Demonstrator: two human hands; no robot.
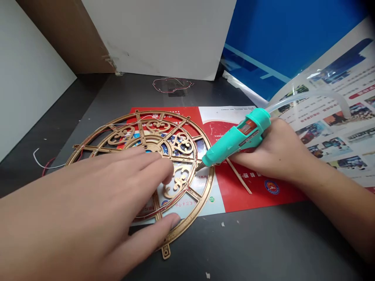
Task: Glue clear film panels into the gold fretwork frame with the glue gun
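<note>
Two checks: grip state, and location of gold filigree wheel frame (158, 125)?

Right hand (272, 152): clenched around teal hot glue gun (234, 136), nozzle at frame's edge. Left hand (88, 203): open, grasping nothing, fingers spread over frame.

Frame position?

Flat on red printed leaflet (252, 191), atop dark bench (263, 242). Thin wooden stick (238, 175) just under gun.

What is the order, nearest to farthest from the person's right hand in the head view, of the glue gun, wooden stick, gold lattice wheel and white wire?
1. teal hot glue gun: gripped in the right hand.
2. wooden stick: just below the hand, on the red printed sheet.
3. gold lattice wheel: left of the gun's nozzle.
4. white wire: far left, on the dark tabletop.
</note>
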